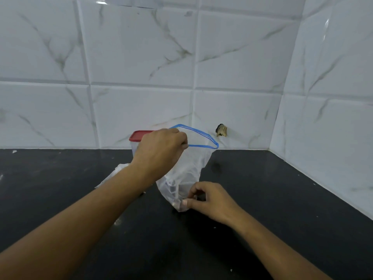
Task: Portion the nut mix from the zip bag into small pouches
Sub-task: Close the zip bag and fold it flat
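The left hand [161, 150] grips the zip bag [189, 168] at its rim; the right hand [210, 201] pinches its bottom corner; seemingly nearly emptied.

a home kitchen: dark stone counter [262, 199], marbled white wall tiles [141, 47], red-lidded container [139, 136].

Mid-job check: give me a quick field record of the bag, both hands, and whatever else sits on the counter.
zip bag: held upright, blue zip mouth open
left hand: grips the bag's top rim
right hand: pinches the bag's lower corner
contents: little visible, blurred at the bottom
red-lidded container: behind the left hand, lid on
clear plastic: beside the left forearm, possibly pouches
counter: dark, speckled
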The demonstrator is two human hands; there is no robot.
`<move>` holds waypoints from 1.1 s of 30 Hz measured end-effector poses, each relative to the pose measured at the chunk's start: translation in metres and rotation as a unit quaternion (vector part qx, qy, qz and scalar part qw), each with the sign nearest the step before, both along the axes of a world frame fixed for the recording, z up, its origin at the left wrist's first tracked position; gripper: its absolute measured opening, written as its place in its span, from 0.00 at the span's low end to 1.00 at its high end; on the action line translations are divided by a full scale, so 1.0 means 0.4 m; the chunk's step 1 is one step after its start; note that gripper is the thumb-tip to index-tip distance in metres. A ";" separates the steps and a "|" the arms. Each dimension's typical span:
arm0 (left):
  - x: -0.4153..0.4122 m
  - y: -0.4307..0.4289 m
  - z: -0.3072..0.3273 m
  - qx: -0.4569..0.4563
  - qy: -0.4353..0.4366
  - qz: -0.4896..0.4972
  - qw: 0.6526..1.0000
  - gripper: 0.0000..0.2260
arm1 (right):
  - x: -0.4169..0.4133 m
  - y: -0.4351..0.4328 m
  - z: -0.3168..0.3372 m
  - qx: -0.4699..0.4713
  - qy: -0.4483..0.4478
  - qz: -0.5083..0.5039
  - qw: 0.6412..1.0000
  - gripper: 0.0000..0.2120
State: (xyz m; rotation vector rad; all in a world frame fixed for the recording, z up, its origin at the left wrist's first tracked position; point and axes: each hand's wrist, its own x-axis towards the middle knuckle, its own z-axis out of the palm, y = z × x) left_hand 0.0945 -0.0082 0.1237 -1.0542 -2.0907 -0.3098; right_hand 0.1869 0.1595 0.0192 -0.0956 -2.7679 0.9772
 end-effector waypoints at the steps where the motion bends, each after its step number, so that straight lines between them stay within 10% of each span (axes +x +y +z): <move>1: 0.002 0.001 0.002 0.017 -0.019 -0.008 1.000 0.09 | 0.000 0.000 0.000 0.003 -0.005 0.001 1.000 0.11; 4: 0.001 0.004 0.029 0.108 -0.200 -0.067 0.971 0.08 | 0.000 0.002 0.000 0.061 0.003 0.005 0.998 0.06; 9: -0.013 -0.017 0.119 0.262 -0.466 -0.188 0.824 0.09 | -0.005 0.042 -0.021 0.136 0.036 -0.045 0.989 0.04; 21: 0.042 0.000 0.142 0.164 -0.441 -0.252 0.846 0.12 | 0.026 0.016 0.264 -0.217 0.241 -0.010 0.946 0.14; 33: -0.026 -0.068 0.150 0.024 -0.287 -0.132 0.949 0.05 | -0.024 0.072 0.344 -0.186 0.325 -0.050 0.926 0.05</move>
